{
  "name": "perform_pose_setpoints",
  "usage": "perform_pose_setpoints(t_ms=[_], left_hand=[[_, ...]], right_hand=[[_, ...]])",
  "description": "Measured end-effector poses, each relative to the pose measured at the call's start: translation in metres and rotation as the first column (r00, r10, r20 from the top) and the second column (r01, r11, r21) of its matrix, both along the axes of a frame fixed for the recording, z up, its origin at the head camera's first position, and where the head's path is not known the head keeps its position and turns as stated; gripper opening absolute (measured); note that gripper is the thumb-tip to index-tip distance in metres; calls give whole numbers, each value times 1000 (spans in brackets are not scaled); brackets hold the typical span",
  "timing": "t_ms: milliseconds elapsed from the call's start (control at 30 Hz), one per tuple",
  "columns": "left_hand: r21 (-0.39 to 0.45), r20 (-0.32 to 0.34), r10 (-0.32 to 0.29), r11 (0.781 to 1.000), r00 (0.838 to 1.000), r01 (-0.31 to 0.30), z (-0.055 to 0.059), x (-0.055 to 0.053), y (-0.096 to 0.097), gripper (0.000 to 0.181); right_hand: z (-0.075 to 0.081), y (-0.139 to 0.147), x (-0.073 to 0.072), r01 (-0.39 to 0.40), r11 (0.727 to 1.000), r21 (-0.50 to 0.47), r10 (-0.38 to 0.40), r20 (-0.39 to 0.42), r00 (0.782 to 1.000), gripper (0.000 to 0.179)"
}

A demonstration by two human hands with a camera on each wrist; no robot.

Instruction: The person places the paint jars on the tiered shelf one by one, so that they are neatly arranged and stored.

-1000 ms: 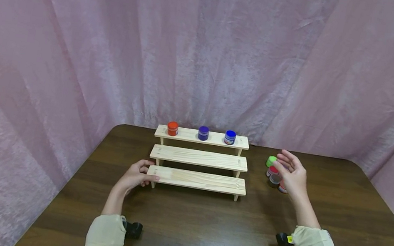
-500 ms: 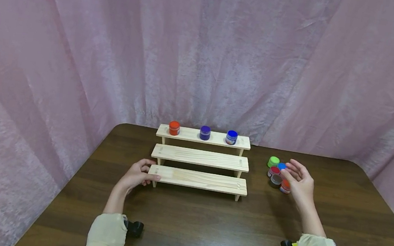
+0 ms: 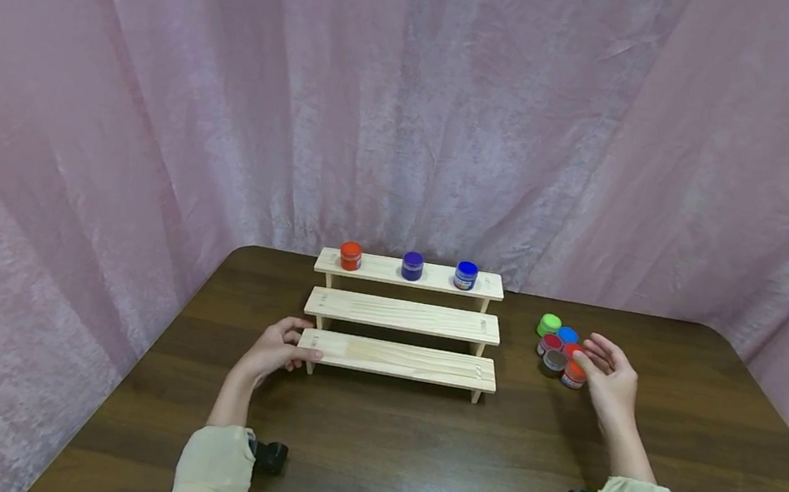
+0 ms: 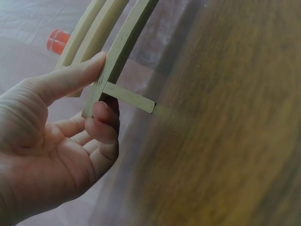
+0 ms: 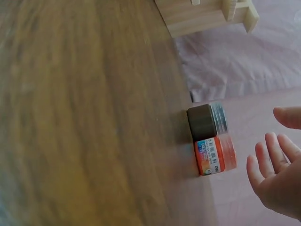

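Observation:
My left hand (image 3: 267, 353) grips the left end of the lowest step of a three-step wooden rack (image 3: 403, 314). In the left wrist view, its thumb lies on the board (image 4: 123, 44) and its fingers curl underneath, beside a short leg (image 4: 129, 97). My right hand (image 3: 614, 388) hovers just right of a cluster of small paint jars, fingers apart and holding nothing. That cluster has a green jar (image 3: 549, 325), a blue one (image 3: 568, 336), a dark red one (image 3: 550, 345), a dark brown one (image 5: 201, 121) and an orange one (image 5: 209, 156); another red lid is partly hidden by the hand.
On the rack's top step stand a red-orange jar (image 3: 351, 257), a purple jar (image 3: 412, 266) and a blue jar (image 3: 466, 275). The dark wooden table (image 3: 409, 467) reaches back to a pink curtain (image 3: 413, 114).
My right hand has drawn back to the right and toward me, uncovering more of the jar cluster. My left hand keeps its hold on the rack; the view has shifted slightly.

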State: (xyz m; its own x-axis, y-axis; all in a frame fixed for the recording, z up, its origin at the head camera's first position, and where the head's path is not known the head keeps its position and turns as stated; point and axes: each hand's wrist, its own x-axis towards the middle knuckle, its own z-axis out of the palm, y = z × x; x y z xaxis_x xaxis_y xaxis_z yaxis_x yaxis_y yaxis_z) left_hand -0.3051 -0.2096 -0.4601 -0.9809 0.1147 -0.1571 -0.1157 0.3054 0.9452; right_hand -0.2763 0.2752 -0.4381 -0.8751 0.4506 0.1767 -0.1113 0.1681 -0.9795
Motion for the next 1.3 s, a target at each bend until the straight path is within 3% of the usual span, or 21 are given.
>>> perform_pose_setpoints(t_ms=[200, 400, 667, 933, 1300], left_hand=[[10, 0, 3, 1000, 1000, -3, 1, 0, 1, 61], [19, -4, -12, 1000, 1000, 12, 2, 1, 1, 61], [26, -7, -16, 1000, 1000, 16, 2, 1, 0, 63], [48, -67, -43, 998, 997, 47, 3, 6, -1, 69], [12, -2, -12, 1000, 1000, 12, 4, 3, 1, 63]], right_hand=[[-5, 8, 0, 37, 998, 42, -38, 35, 999, 30], [-10, 15, 2, 53, 996, 78, -63, 128, 990, 35], [-19, 17, 4, -41, 997, 69, 18, 305, 952, 64], [-22, 18, 3, -88, 995, 45, 69, 324, 944, 68], [-24, 20, 4, -150, 987, 51, 121, 368, 922, 75]])
